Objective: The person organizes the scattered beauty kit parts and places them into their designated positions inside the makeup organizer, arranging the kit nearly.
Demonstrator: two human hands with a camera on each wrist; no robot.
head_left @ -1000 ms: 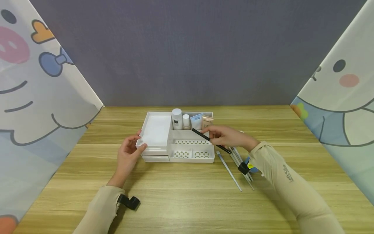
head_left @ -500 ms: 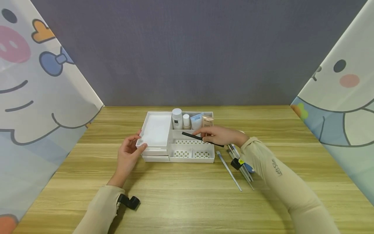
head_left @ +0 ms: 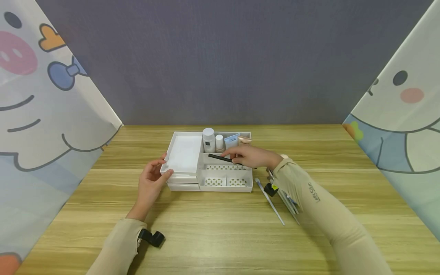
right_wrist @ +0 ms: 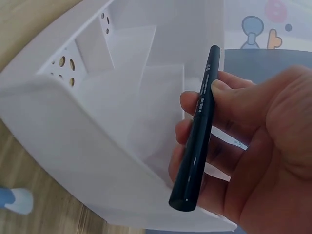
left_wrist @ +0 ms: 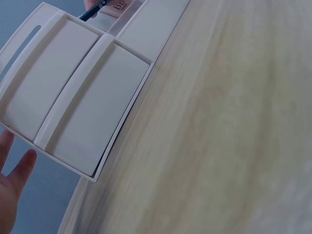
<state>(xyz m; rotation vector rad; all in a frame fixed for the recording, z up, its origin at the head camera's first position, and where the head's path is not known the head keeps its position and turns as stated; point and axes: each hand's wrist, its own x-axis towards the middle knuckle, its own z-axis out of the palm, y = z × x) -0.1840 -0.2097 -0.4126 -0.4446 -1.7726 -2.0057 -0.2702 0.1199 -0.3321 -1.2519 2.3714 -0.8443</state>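
A white desktop organizer [head_left: 225, 188] stands on the wooden table. My left hand [head_left: 150, 186] rests against its left side near the front corner, thumb and fingers spread along the edge; the left wrist view shows two drawer fronts [left_wrist: 97, 102] beside those fingers. Between thumb and fingers, my right hand [head_left: 252, 156] pinches a slim black pen-shaped cosmetic tube [right_wrist: 197, 131] with small white lettering. It lies roughly level above the organizer's middle compartment, apart from the perforated floor [head_left: 223, 167]. The right hand partly hides the tube's near end and the compartment's right side.
In the back row stand a white bottle [head_left: 208, 141], a smaller white-capped bottle [head_left: 219, 142], a blue tube [head_left: 232, 141] and a beige tube [head_left: 244, 140]. A makeup brush [head_left: 270, 202] lies right of the organizer, with several more brushes [head_left: 288, 202] under the right forearm.
My right hand has moved left with the black tube, bringing it over the middle compartment and turning it closer to level. My left hand has stayed on the organizer.
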